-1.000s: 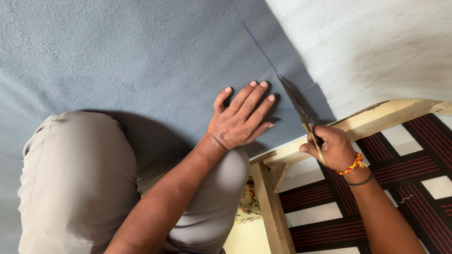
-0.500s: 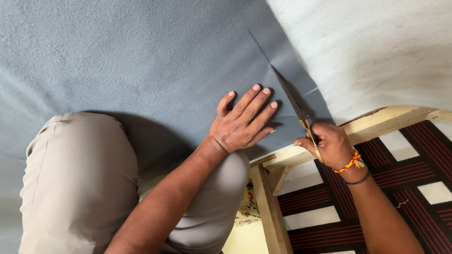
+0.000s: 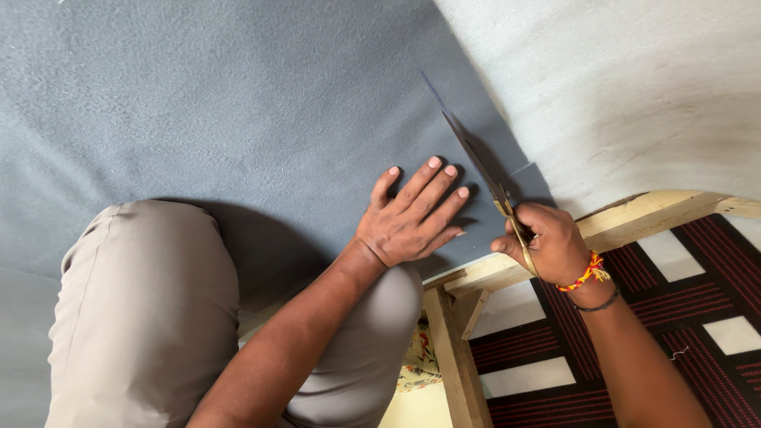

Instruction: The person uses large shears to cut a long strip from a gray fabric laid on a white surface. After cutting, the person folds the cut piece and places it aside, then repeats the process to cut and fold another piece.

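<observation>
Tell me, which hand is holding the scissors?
The right hand, with bracelets on its wrist, grips the scissors. The left hand lies flat on the grey fabric.

The scene is evenly and brightly lit by soft, diffuse light, and no glare or blown-out patch is seen on the grey felt sheet (image 3: 238, 103) or the pale fabric (image 3: 634, 87) beside it. A soft shadow is cast on the felt around the bent knee (image 3: 151, 309) and beneath the left hand (image 3: 408, 218), and a narrow darker one is thrown beside the scissors (image 3: 476, 162). Focus is held sharply across the whole frame, with no motion blur noticed, and only slight wide-angle stretching is suggested towards the edges.
</observation>
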